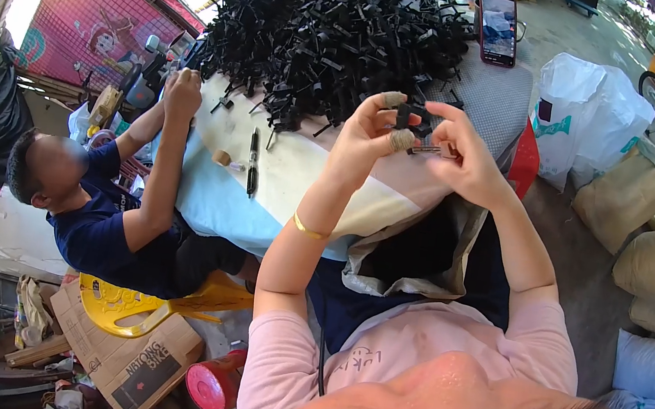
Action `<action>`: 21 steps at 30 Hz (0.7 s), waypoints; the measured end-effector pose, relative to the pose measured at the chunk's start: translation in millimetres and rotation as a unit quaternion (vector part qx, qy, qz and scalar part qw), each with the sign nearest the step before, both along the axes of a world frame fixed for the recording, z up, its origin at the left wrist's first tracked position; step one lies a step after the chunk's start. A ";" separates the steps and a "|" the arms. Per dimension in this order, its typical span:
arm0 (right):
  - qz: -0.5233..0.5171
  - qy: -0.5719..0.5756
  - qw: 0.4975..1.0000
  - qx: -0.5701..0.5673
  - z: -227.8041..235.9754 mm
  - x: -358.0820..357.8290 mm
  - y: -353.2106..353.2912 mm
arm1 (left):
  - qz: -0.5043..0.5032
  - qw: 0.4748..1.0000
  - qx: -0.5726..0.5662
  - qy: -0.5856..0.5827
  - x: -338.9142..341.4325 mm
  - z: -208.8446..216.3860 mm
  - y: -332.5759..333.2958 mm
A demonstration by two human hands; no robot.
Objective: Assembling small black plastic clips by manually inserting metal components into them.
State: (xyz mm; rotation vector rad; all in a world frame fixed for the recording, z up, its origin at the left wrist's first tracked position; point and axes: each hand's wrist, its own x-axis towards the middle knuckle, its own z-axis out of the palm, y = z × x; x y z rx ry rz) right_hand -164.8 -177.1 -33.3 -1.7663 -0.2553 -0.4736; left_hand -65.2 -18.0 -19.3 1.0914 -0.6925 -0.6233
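Above the near edge of the round table, my two hands are raised close together. My left hand (361,139), with tan tape wrapped round its thumb and a finger, pinches a small black plastic piece (403,116). My right hand (470,161) has its fingers curled round a thin metal piece (427,149), whose far end the palm partly hides. The metal piece's tip reaches to my left thumb; whether they touch I cannot tell. Just beyond my hands rises a large heap of small black plastic parts with thin stems (341,41).
A phone (496,36) stands at the table's far right. A black pen (253,163) and tape roll (222,157) lie left. An open sack (449,283) is at my lap. Another person (118,193) sits left, hands raised by the heap. White bags (591,115) stand right.
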 end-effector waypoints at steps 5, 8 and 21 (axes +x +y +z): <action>0.014 0.095 0.985 0.141 -15.1 -28.4 -1.0 | 0.103 0.994 -0.032 -0.014 -59.6 -21.4 8.9; -0.056 0.032 0.991 0.119 -24.4 -42.6 16.1 | 0.094 0.993 -0.026 0.067 -81.9 -40.1 19.0; -0.128 -0.155 0.967 -0.158 -40.0 -68.8 45.8 | 0.120 0.985 -0.046 0.111 -116.7 -68.3 23.4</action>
